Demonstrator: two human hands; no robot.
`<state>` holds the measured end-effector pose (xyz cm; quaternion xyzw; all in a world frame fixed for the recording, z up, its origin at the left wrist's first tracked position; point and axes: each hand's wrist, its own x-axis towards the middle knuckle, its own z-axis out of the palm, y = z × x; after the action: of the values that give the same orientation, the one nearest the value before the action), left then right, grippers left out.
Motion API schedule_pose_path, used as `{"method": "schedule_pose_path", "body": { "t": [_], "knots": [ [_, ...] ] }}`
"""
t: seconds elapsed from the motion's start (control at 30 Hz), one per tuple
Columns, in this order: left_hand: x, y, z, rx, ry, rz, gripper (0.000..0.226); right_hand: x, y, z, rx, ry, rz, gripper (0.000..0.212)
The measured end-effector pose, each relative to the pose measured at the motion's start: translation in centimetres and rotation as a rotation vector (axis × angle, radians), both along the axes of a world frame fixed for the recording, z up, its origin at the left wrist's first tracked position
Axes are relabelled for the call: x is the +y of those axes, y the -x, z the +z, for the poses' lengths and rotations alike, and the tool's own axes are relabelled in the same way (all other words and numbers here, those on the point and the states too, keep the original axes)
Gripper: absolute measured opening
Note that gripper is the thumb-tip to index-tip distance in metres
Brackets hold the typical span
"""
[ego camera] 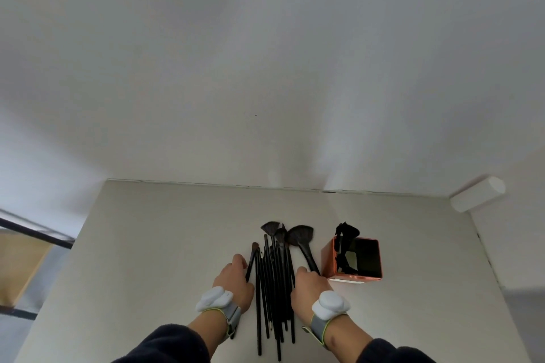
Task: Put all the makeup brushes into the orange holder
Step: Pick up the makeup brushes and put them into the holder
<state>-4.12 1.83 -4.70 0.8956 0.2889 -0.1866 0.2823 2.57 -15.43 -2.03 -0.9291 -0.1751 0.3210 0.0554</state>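
Now our right hand [309,283] grips a fan brush [300,237], orange holder [355,259] just right; left hand [234,277] pinches a thin brush [251,259].

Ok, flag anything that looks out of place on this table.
Nothing damaged or spilled. The makeup brushes lie in a loose overlapping pile beside the orange holder, not in it. The holder already has something black inside, poking above its rim.
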Motion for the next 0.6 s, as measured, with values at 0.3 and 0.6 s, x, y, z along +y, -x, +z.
{"method": "schedule_pose_path", "body": {
  "t": [0.3, 0.6],
  "knots": [
    [-0.2, 1.2, 0.1, 0.037, -0.010, 0.012, 0.027, -1.6, 0.3, -0.2, 0.137, 0.052, -0.043, 0.026],
    [-1.4, 1.4, 0.3, 0.002, -0.023, -0.006, 0.022, -1.9, 0.8, 1.8, 0.078, 0.009, -0.100, 0.024]
  ]
}}
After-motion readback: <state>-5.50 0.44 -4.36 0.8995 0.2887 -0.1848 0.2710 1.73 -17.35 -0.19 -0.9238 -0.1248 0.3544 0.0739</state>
